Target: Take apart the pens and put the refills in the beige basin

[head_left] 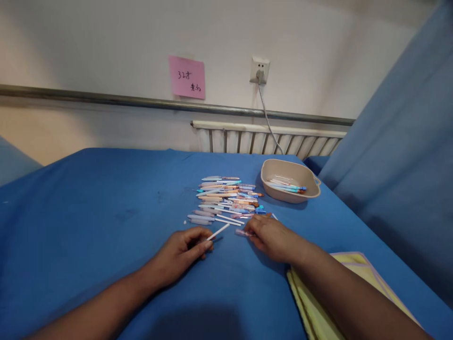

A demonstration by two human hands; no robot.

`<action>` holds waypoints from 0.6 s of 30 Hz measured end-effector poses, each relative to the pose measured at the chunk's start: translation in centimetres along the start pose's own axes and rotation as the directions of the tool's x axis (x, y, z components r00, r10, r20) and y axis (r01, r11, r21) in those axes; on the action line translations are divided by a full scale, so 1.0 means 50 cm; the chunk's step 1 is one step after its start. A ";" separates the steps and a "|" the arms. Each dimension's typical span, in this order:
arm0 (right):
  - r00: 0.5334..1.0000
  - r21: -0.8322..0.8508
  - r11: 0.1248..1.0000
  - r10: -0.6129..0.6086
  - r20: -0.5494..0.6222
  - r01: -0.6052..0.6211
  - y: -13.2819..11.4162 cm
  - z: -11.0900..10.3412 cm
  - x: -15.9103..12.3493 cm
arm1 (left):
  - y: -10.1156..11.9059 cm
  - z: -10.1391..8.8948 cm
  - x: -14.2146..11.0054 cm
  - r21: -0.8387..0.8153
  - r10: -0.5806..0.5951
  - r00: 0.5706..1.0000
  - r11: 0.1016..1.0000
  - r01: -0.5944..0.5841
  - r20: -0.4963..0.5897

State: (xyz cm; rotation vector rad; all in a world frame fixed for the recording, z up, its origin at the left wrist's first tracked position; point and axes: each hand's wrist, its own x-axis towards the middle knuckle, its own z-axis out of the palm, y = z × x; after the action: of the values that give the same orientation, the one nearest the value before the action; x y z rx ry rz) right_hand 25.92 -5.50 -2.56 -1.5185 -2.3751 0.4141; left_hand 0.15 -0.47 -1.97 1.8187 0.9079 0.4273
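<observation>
Dim, soft light comes from outside the view. A broad shadow darkens the blue cloth (106, 208) at bottom centre; fainter ones lie beneath both hands (271, 235). Wide-angle distortion slants the curtain (399, 127); the pens (220, 194) look slightly soft.

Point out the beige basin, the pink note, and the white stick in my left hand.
Beige basin (284, 195), head view: front outer wall.
Pink note (187, 78), head view: paper's middle.
White stick (218, 232), head view: mid-shaft.

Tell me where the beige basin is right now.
In the head view, the beige basin sits right of centre on the blue cover, beside the pens on their right and beyond the right hand.
</observation>
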 end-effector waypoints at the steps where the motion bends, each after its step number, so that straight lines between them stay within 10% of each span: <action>1: 1.000 0.044 0.999 0.006 -0.026 -0.005 0.000 0.002 0.000 | 0.001 -0.001 -0.002 0.053 0.015 1.000 0.998 -0.016 0.011; 18: 0.988 0.227 0.968 -0.076 -0.131 0.105 -0.014 -0.008 -0.008 | 0.009 -0.003 -0.018 0.419 0.198 0.978 0.885 -0.205 0.060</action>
State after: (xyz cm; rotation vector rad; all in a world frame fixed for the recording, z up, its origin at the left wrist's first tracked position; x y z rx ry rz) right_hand 25.66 -6.12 -1.98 -1.2877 -2.2038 0.5424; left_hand -0.36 -1.12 -1.42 2.3270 0.8482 0.3622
